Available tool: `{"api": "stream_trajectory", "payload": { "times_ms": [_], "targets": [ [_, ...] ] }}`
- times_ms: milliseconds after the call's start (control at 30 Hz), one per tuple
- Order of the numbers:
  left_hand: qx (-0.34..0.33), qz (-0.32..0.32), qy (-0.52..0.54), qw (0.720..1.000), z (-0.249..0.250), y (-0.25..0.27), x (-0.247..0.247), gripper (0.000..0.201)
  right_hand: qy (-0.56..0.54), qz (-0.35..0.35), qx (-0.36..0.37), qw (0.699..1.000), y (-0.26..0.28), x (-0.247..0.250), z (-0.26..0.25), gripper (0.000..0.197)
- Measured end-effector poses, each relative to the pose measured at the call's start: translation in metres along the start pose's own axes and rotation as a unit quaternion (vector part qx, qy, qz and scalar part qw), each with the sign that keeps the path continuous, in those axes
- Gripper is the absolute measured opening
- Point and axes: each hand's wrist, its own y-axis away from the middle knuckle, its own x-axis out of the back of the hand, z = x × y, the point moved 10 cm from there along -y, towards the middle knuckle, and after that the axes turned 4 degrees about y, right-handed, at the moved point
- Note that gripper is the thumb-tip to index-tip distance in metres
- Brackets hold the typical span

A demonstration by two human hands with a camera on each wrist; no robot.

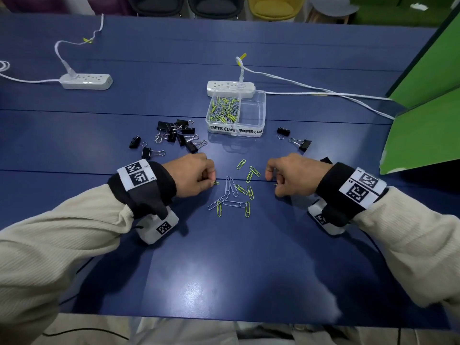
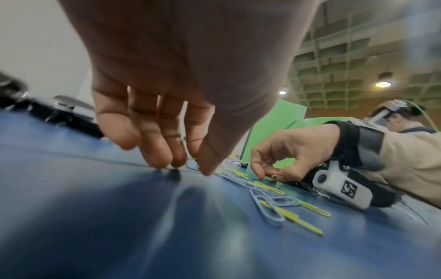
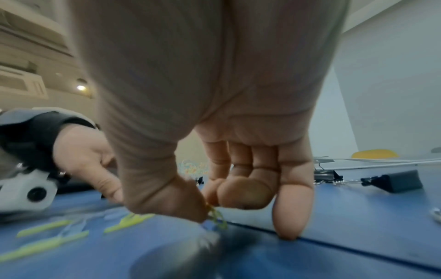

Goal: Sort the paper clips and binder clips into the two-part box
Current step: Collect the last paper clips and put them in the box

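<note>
Blue table (image 1: 224, 270), near half seemingly free.

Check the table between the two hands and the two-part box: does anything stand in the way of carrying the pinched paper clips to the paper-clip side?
Nothing visible does. Between the left hand, the right hand and the box lies bare table; the binder clips sit off to both sides. The box is open-topped.

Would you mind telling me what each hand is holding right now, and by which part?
Each hand pinches a yellow-green paper clip between thumb and fingertips at the table: left hand on one clip, right hand on another. Which end is hidden.
</note>
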Motion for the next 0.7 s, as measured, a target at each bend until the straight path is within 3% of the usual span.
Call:
{"api": "stream_trajectory", "payload": {
  "times_ms": [67, 133, 167, 200, 267, 300, 367, 467, 500, 533, 633, 700],
  "targets": [
    [-0.029, 0.010, 0.015, 0.999, 0.010, 0.006, 0.002, 0.007, -0.022, 0.026, -0.001, 0.999, 0.004, 0.009, 0.000, 0.014],
    [-0.044, 0.005, 0.064, 0.997, 0.021, 0.012, 0.002, 0.011, -0.172, 0.075, -0.015, 0.982, 0.009, 0.028, 0.004, 0.011],
    [-0.047, 0.002, 0.089, 0.995, 0.024, 0.015, 0.002, 0.015, -0.304, 0.092, -0.021, 0.948, 0.013, 0.035, 0.007, 0.016],
    [-0.047, -0.003, 0.107, 0.993, 0.027, 0.017, 0.002, 0.017, -0.447, 0.095, -0.027, 0.889, 0.014, 0.037, 0.011, 0.021],
    [-0.028, -0.009, 0.132, 0.991, 0.027, 0.018, 0.004, 0.016, -0.660, 0.068, -0.043, 0.747, 0.015, 0.030, 0.012, 0.021],
    [-0.011, -0.005, 0.153, 0.988, 0.026, 0.018, 0.006, 0.015, -0.717, 0.048, -0.055, 0.693, 0.013, 0.022, 0.010, 0.016],
    [0.033, 0.006, 0.218, 0.975, 0.020, 0.016, 0.009, 0.016, -0.770, 0.016, -0.079, 0.632, 0.008, 0.002, 0.003, 0.010],
    [0.123, -0.033, 0.372, 0.920, 0.014, 0.017, -0.003, 0.017, -0.802, -0.010, -0.093, 0.590, 0.000, -0.025, -0.008, 0.012],
    [0.142, -0.053, 0.392, 0.907, 0.015, 0.019, -0.008, 0.022, -0.810, -0.009, -0.091, 0.580, -0.001, -0.030, -0.010, 0.014],
    [0.149, -0.068, 0.372, 0.914, 0.015, 0.020, -0.012, 0.029, -0.816, -0.008, -0.090, 0.571, -0.003, -0.034, -0.010, 0.016],
    [0.090, -0.052, 0.079, 0.991, 0.015, 0.023, -0.008, 0.051, -0.819, -0.013, -0.095, 0.566, -0.004, -0.037, -0.011, 0.014],
    [0.053, -0.029, -0.063, 0.996, 0.021, 0.026, -0.006, 0.054, -0.803, -0.018, -0.104, 0.586, -0.003, -0.039, -0.009, 0.023]
  ]
}}
